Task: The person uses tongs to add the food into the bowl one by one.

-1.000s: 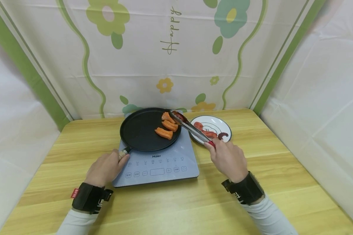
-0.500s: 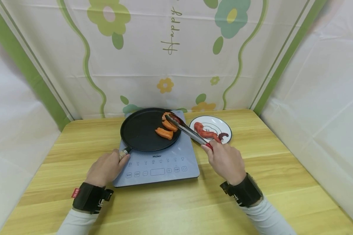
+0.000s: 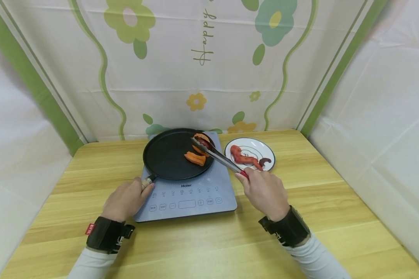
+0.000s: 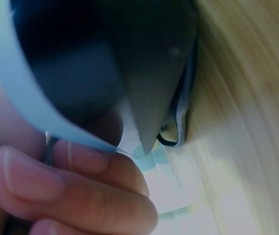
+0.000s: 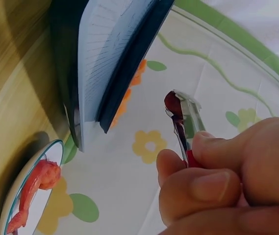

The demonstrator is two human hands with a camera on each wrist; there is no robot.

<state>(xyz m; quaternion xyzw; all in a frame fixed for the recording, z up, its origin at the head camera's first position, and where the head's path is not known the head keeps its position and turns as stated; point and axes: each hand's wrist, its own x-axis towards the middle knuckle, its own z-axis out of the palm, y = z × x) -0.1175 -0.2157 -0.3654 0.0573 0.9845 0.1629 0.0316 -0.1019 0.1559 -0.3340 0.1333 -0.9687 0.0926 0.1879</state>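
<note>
My left hand (image 3: 127, 200) grips the wooden handle (image 3: 147, 183) of the round black frying pan (image 3: 167, 155), its curled fingers close up in the left wrist view. With my right hand (image 3: 265, 192) I hold metal tongs (image 3: 225, 159) by their red grip, thumb on top. Between the tong tips sits a dark red piece of food (image 5: 171, 104), which hangs over the pan's right side. Several orange, salmon-like pieces (image 3: 195, 158) lie on that side of the pan, partly covered by the tongs in the head view.
Under the pan is a grey-blue induction cooktop (image 3: 209, 193). To its right, a white plate (image 3: 262, 145) bears a long red piece of food (image 3: 243, 158) and a small dark curled piece (image 3: 264, 161). A flowered cloth (image 3: 167, 73) hangs behind the wooden table (image 3: 195, 248).
My right hand has moved slightly left, carrying the tongs and the dark red piece further in over the pan. The left hand and the pan have stayed put.
</note>
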